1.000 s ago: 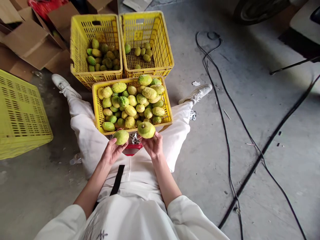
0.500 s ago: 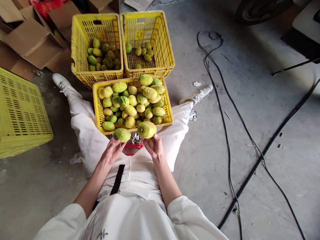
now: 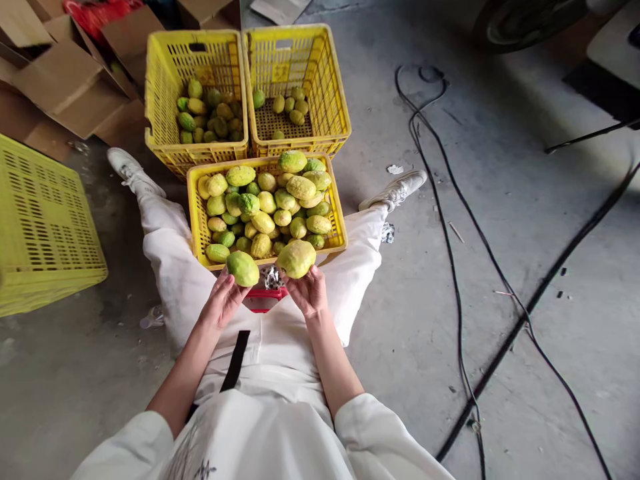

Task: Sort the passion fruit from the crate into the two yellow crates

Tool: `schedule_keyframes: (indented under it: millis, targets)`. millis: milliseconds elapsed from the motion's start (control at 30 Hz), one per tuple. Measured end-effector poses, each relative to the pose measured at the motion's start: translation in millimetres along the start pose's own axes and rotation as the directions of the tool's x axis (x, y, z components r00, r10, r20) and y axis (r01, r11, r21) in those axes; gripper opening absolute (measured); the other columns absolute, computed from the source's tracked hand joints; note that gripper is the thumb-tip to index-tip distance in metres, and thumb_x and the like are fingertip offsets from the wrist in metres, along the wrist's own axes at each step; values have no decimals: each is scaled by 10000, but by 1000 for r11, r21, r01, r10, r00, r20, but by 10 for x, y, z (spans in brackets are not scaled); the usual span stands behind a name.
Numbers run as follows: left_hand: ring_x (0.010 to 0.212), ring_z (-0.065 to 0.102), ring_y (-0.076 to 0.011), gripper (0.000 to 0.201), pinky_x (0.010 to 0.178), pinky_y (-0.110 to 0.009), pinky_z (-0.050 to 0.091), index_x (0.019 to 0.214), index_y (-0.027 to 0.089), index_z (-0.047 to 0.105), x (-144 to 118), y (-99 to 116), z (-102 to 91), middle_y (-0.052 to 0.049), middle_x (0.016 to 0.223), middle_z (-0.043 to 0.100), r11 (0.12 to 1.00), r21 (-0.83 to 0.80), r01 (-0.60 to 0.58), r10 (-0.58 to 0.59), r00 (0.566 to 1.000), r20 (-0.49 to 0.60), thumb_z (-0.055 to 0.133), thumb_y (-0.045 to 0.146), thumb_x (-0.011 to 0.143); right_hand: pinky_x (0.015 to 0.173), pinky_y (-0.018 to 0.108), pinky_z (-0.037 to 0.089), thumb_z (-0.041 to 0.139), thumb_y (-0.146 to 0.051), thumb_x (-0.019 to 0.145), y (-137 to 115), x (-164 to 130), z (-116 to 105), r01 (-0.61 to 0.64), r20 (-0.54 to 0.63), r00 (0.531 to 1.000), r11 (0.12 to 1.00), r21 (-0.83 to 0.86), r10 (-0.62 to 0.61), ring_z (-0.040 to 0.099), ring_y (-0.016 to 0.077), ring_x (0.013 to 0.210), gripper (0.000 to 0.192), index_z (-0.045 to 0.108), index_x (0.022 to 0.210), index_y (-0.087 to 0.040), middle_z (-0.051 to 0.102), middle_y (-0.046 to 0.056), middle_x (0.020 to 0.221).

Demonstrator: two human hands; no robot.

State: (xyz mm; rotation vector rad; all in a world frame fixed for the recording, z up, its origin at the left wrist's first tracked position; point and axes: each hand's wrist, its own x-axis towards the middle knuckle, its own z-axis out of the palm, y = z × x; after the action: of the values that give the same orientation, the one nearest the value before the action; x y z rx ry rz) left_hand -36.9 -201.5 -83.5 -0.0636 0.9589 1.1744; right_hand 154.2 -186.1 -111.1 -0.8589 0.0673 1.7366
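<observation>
The left hand (image 3: 223,303) has its grip closed under a round green bumpy-skinned fruit (image 3: 243,268), fingers cupping it from below, and the right hand (image 3: 310,293) likewise closes on a larger yellow-green bumpy-skinned fruit (image 3: 297,258); both fruits sit side by side just above the person's lap, at the 6 o'clock rim of the near yellow slatted plastic crate (image 3: 196,220). That crate stands on the floor between the person's white-trousered legs and is heaped to the brim with mixed green and yellow fruits of the same kind. Beyond it, at 12 o'clock, two more yellow plastic crates stand touching each other: the far left crate (image 3: 160,87) holds a low layer of mostly darker green fruits, the far right crate (image 3: 330,80) only a handful scattered on its bottom. An upturned yellow crate (image 3: 45,227) lies well apart at 9 o'clock. Under the hands a small red object (image 3: 263,301) with something crinkled and silvery on it shows; what it is cannot be told. The grey concrete floor (image 3: 500,167) carries black cables (image 3: 453,260) running from 1 o'clock to 5 o'clock, bits of litter, and flattened brown cardboard boxes (image 3: 65,87) at 10 o'clock.
</observation>
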Motion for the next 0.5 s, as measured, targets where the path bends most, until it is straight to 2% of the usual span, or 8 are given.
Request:
schedule_keyframes:
  millis: [167,300,400,500]
  targets:
    - [1088,712,-246,491,881,-324,602,1371,212,572,19,42,52,-105,1213,736,995,-65,70,-74,996,-51,636,284,889,937,416,611,873,-454,599,8,-5,18,-21,43,999,1000,-12,21,706,241,1035,607,664,1142,-280,759,27,1101]
    - [978,730,-219,381,849,-317,606,1247,206,645,7,64,123,-75,1091,768,996,-71,62,-70,989,-127,616,248,870,1002,527,569,862,-492,623,1,-28,53,-62,85,994,998,-10,63,714,266,1012,621,650,1161,-264,766,37,1032]
    - [913,724,-197,392,818,-319,608,1235,199,651,-10,49,124,-70,1084,764,997,-50,65,-69,993,-95,624,243,846,1032,604,527,842,-474,648,-2,-40,72,-93,119,989,996,-6,93,711,290,1025,634,626,1199,-247,765,45,997]
    - [957,721,-199,424,844,-317,599,1252,220,644,-18,14,82,-66,1117,756,998,-19,65,-66,997,-50,657,243,829,1018,542,556,858,-420,620,-8,-41,75,-76,83,993,997,-30,79,706,285,1056,638,627,1192,-257,765,39,1012]
